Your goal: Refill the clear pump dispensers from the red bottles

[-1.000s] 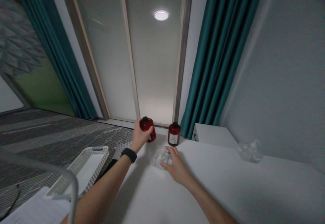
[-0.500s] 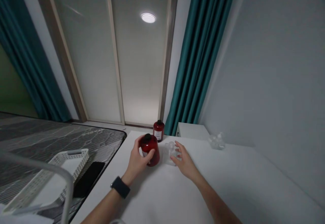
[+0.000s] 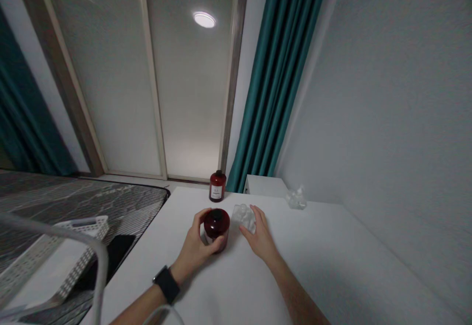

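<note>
My left hand (image 3: 201, 236) is wrapped round the side of a dark red bottle (image 3: 217, 224) with a black cap, which stands upright or nearly so above the white table. A watch with a dark band sits on that wrist. Just right of the bottle is a clear, crumpled-looking plastic piece (image 3: 242, 215); its exact kind is hard to make out. At its right edge, my right hand (image 3: 260, 234) has its thumb in front and its fingers curled behind. A second red bottle (image 3: 217, 186) with a white label stands farther back.
Another clear plastic piece (image 3: 296, 198) lies at the back right of the white table (image 3: 228, 290), near the wall. A white cabinet (image 3: 265, 185) is behind the table. To the left are a white basket (image 3: 55, 261), a black object (image 3: 110, 261) and a grey curved tube (image 3: 99, 271).
The bottle in my left hand has gone from tilted to more upright and has come nearer to me. My right hand stays by the clear plastic piece. The view has shifted slightly right.
</note>
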Action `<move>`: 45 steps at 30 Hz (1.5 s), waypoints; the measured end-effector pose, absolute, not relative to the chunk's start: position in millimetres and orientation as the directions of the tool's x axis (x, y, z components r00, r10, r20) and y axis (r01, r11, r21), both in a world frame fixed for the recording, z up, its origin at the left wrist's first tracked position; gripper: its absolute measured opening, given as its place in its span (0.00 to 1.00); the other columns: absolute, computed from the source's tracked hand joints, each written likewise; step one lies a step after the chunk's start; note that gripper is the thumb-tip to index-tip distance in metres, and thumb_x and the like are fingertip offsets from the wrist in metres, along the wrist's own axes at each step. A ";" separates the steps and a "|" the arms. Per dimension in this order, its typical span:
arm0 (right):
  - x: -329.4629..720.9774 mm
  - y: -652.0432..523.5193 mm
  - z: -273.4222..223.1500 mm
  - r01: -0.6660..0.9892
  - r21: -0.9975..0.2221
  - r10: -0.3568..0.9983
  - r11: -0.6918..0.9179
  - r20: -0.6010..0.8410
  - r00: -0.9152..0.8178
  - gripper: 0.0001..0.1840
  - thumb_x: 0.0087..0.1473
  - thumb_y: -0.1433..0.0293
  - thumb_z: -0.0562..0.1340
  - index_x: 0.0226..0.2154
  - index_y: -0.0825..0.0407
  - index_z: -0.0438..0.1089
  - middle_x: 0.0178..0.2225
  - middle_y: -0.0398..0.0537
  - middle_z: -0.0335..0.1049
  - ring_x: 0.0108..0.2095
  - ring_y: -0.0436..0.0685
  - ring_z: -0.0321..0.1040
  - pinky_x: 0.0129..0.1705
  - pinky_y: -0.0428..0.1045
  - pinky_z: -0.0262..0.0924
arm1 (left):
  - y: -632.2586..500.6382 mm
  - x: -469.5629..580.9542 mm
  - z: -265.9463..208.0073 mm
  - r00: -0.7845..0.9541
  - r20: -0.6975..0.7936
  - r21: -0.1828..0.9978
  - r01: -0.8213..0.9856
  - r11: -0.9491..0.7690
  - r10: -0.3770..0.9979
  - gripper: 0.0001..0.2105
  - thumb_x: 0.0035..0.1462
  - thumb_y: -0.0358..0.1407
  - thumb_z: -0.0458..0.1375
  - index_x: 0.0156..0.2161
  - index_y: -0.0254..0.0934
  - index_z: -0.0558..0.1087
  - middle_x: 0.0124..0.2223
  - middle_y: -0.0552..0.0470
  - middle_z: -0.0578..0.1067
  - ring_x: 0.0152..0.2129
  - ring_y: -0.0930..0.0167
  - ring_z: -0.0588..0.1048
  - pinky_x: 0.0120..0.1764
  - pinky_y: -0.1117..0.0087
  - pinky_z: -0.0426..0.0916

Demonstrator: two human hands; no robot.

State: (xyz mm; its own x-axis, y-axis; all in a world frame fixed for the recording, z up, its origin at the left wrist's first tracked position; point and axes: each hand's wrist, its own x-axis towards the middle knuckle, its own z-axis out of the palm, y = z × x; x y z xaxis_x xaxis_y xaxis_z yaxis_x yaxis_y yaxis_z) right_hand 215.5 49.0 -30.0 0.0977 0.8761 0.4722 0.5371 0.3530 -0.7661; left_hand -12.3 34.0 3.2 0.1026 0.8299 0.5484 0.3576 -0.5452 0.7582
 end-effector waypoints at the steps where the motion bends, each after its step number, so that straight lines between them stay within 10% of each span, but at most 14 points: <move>1: 214.6 46.1 -24.8 0.566 -0.741 0.856 0.360 0.504 0.116 0.33 0.52 0.66 0.64 0.59 0.50 0.58 0.60 0.59 0.55 0.62 0.68 0.52 0.61 0.66 0.53 | 34.4 -12.1 2.7 0.108 0.537 0.765 0.356 -0.537 0.837 0.30 0.50 0.38 0.63 0.57 0.36 0.59 0.54 0.41 0.71 0.52 0.58 0.72 0.55 0.54 0.67; 9: 187.8 12.2 17.4 0.641 -0.466 0.632 0.610 0.774 -0.039 0.15 0.62 0.73 0.53 0.51 0.49 0.65 0.40 0.51 0.64 0.43 0.60 0.63 0.46 0.58 0.63 | 33.7 -2.9 3.2 0.248 0.533 0.772 0.249 -0.585 0.809 0.33 0.49 0.37 0.65 0.59 0.36 0.58 0.57 0.40 0.69 0.55 0.56 0.69 0.58 0.51 0.64; 21: 177.2 3.4 26.1 0.660 -0.378 0.615 0.650 0.771 -0.164 0.08 0.63 0.64 0.58 0.42 0.50 0.67 0.33 0.48 0.69 0.35 0.59 0.65 0.39 0.54 0.59 | 30.4 -2.6 3.6 0.414 0.715 0.378 0.451 -0.809 0.564 0.36 0.50 0.29 0.64 0.63 0.43 0.58 0.54 0.42 0.68 0.49 0.58 0.69 0.50 0.54 0.69; 27: 180.5 5.0 25.0 0.607 -0.499 0.712 0.618 0.683 -0.164 0.05 0.64 0.68 0.55 0.41 0.49 0.65 0.35 0.48 0.71 0.36 0.58 0.67 0.37 0.52 0.61 | 30.1 -5.9 14.4 0.480 0.662 0.406 0.416 -0.814 0.576 0.38 0.48 0.28 0.65 0.62 0.40 0.55 0.53 0.43 0.70 0.47 0.59 0.69 0.49 0.55 0.69; 45: 193.5 5.4 28.2 0.534 -0.536 0.699 0.654 0.698 -0.156 0.28 0.55 0.73 0.59 0.57 0.49 0.55 0.44 0.52 0.62 0.45 0.62 0.62 0.50 0.61 0.62 | 27.6 -6.0 12.0 0.500 0.615 0.521 0.322 -0.790 0.610 0.40 0.48 0.27 0.63 0.64 0.42 0.51 0.55 0.41 0.66 0.50 0.57 0.67 0.51 0.53 0.68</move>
State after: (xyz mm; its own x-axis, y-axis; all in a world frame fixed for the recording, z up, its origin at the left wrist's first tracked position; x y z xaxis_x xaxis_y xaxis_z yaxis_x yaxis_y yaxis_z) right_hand 193.5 5.4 28.2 -0.1557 0.6988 0.6981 0.5339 0.6542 -0.5357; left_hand -6.0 27.6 12.0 0.5004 0.6095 0.6149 0.3221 -0.7903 0.5213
